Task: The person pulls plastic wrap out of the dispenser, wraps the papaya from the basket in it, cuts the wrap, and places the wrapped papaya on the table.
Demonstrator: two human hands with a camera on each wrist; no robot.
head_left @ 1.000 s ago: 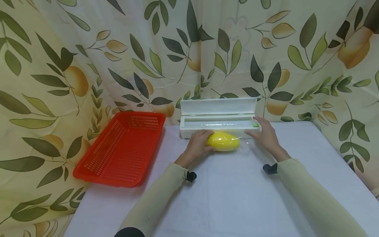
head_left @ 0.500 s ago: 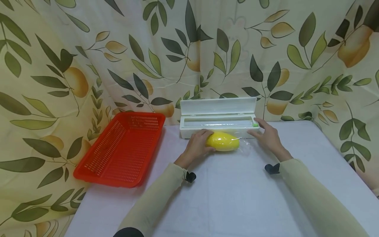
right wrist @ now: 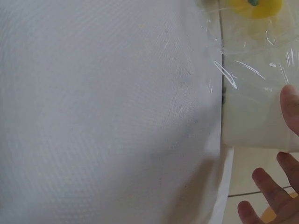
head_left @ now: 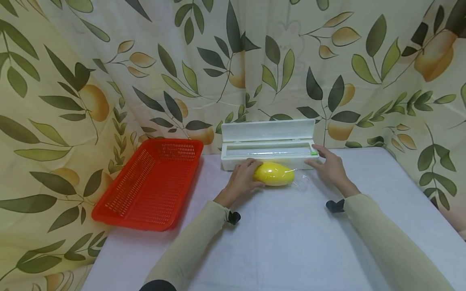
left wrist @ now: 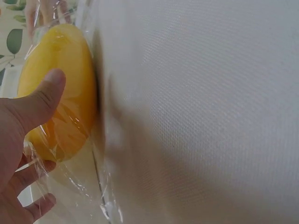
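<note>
Centre frame, the left hand (head_left: 241, 178) grips one film-wrapped yellow mango (head_left: 275, 174) between thumb and fingers; right of centre, the right hand (head_left: 331, 168), fingers spread, touches one white cling-film dispenser (head_left: 268, 143). One red basket (head_left: 145, 190) sits left.

Yellow fruit (head_left: 276, 173) (clear film (head_left: 299, 179) around it) lies sideways before a long white box (head_left: 228, 163), lid (head_left: 268, 130) raised

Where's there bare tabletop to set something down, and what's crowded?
Bare white cloth lies between the left sleeve and right sleeve, nearer than the yellow fruit, and right of the right sleeve. A narrower strip separates red basket and left sleeve. Crowded: the far middle, with white box, film, left grip and right grip.
</note>
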